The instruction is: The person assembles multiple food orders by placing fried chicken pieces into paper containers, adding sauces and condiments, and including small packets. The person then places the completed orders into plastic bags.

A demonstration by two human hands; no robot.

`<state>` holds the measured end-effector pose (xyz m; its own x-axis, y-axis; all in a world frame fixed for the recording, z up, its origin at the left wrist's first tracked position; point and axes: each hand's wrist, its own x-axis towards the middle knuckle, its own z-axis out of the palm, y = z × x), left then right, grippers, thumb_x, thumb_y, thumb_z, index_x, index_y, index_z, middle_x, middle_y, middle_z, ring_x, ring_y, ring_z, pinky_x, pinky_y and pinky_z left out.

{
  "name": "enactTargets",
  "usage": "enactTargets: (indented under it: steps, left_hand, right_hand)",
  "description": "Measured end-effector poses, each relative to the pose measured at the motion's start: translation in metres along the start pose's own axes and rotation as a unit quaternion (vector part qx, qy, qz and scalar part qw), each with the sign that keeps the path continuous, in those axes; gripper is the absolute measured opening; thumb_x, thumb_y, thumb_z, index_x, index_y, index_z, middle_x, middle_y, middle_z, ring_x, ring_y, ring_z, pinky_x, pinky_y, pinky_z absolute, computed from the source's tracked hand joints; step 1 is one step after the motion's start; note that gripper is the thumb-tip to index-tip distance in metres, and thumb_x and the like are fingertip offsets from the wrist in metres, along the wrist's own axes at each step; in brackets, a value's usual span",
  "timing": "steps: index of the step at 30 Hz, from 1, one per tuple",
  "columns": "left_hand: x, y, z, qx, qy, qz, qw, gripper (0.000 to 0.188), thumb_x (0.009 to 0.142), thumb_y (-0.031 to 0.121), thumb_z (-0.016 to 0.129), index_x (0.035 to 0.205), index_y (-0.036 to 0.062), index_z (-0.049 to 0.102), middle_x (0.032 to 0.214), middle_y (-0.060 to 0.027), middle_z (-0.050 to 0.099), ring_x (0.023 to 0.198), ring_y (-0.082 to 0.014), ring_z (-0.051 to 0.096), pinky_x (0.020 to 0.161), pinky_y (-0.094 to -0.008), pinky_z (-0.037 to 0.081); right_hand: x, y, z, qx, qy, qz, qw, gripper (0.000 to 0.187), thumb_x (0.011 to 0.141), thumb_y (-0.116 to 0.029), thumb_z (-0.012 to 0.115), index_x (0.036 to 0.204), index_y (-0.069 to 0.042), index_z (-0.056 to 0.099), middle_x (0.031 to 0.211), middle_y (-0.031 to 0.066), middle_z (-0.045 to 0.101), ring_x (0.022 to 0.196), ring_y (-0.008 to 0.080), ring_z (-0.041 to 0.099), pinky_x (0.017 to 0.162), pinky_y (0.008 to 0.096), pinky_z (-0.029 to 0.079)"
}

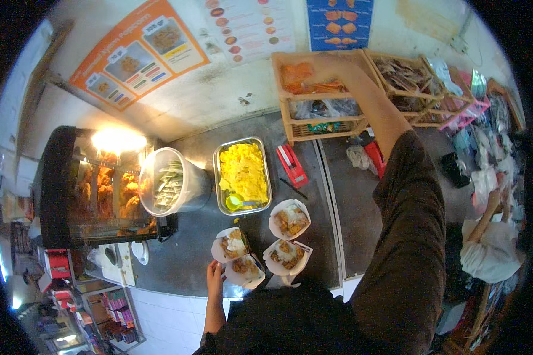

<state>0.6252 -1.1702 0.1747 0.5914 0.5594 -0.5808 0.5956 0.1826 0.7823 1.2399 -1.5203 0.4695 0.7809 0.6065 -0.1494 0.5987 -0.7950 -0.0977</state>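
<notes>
Dark sleeve (pixel 405 242), food boxes (pixel 287 255) two o'clock from my left hand (pixel 215 278), seven from my right hand (pixel 330 68), grips I cannot tell

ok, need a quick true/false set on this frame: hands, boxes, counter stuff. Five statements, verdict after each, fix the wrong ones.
1. The right hand is at the top compartment of the wooden rack. True.
2. Only two white boxes of food stand on the dark counter. False: there are four, all open.
3. The bucket stands between the display case and the metal tray. True.
4. The left hand is inside the bucket. False: it is at the left-hand pair of boxes.
5. The metal tray holds yellow food. True.
</notes>
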Motion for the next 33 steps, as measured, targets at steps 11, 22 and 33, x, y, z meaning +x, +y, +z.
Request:
enactTargets:
  steps: [11, 22, 33]
  left_hand:
    - [-0.012, -0.024, -0.004, -0.023, 0.029, -0.011, 0.999, 0.044, 0.103, 0.033, 0.062, 0.140, 0.0096, 0.055, 0.135, -0.0097, 0.059, 0.111, -0.0226, 0.063, 0.090, -0.0397, 0.052]
    - [-0.076, 0.190, 0.054, 0.051, -0.002, 0.434, 0.900, 0.028, 0.094, 0.007, 0.070, 0.121, 0.0017, 0.068, 0.127, -0.0131, 0.065, 0.116, -0.0223, 0.064, 0.098, -0.0364, 0.052]
    - [-0.099, 0.186, 0.025, -0.085, 0.018, 0.366, 0.927, 0.009, 0.093, 0.010, 0.075, 0.100, 0.0046, 0.076, 0.131, -0.0112, 0.056, 0.121, -0.0179, 0.057, 0.100, -0.0340, 0.050]
  right_hand:
    - [0.084, 0.023, 0.039, -0.083, 0.141, 0.033, 0.986, 0.038, 0.083, -0.024, 0.074, 0.121, -0.020, 0.073, 0.097, 0.0178, 0.074, 0.093, 0.0341, 0.072, 0.082, 0.0457, 0.056]
    - [-0.112, -0.144, 0.014, 0.374, 0.074, -0.173, 0.908, 0.020, 0.086, -0.019, 0.078, 0.095, -0.002, 0.073, 0.085, 0.0020, 0.069, 0.083, 0.0091, 0.062, 0.075, 0.0285, 0.047]
    - [-0.195, -0.323, 0.157, 0.557, -0.126, -0.155, 0.806, 0.022, 0.086, -0.025, 0.083, 0.099, -0.008, 0.078, 0.083, -0.0031, 0.067, 0.073, 0.0064, 0.056, 0.064, 0.0232, 0.042]
